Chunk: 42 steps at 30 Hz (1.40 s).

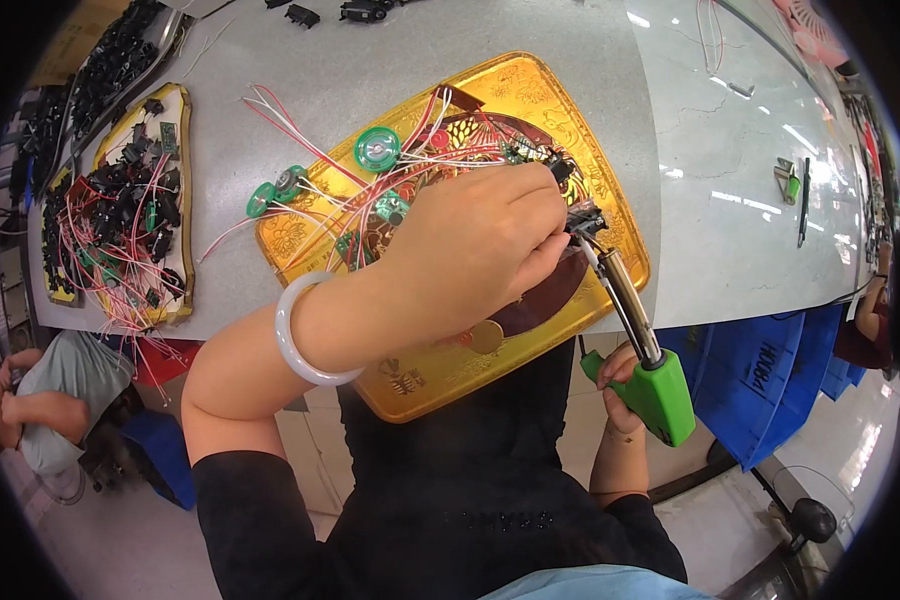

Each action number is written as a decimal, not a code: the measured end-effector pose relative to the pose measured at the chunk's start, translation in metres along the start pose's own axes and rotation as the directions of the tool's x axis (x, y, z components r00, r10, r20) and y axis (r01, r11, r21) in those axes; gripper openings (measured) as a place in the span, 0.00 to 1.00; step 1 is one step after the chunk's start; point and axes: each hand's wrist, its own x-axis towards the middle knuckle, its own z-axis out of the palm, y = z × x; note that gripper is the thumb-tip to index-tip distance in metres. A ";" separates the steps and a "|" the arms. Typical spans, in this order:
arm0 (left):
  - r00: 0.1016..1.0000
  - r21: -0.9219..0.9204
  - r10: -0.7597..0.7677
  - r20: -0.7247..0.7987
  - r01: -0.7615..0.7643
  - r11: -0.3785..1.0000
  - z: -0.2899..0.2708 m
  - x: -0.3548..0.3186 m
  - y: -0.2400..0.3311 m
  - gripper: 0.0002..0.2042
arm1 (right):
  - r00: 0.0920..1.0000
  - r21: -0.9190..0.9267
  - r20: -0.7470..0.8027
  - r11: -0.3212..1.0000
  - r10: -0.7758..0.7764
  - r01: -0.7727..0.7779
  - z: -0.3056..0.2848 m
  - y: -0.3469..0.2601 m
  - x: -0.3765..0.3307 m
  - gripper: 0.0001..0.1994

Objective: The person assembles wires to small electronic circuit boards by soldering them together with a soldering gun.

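My left hand (485,240), wearing a pale bangle (288,330) on its wrist, reaches over the golden tray (410,400). Its fingers are pinched on a small black plastic part (585,219) near the tray's right side. My right hand (620,385) grips the green handle of a soldering gun (665,398) from below. The gun's metal tip points up to the black part, touching or very close to it. On the tray lie small circuit boards (390,207), red and white wires (320,150) and a round green-rimmed speaker-like disc (377,149); my left hand hides some of them.
Left of the tray, a yellow-edged board (183,230) bears a heap of black parts and wires. More black parts (120,65) fill the far left. Small tools (790,185) lie at the right. Blue bins (760,380) stand below the table's right edge. Another person (60,400) sits at lower left.
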 end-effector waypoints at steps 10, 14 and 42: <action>0.999 0.030 0.034 -0.009 -0.034 0.999 0.000 0.000 0.000 0.06 | 0.983 -0.297 0.014 0.938 -0.182 0.178 -0.001 0.018 -0.004 0.07; 0.999 0.028 0.047 0.011 -0.047 0.999 0.001 0.000 -0.002 0.05 | 0.972 -0.383 0.055 0.894 -0.229 0.232 -0.005 0.018 -0.003 0.08; 0.995 0.020 0.078 -0.055 -0.077 0.997 0.004 -0.001 -0.003 0.05 | 0.944 -0.436 0.054 0.843 -0.325 0.315 0.006 -0.007 -0.003 0.04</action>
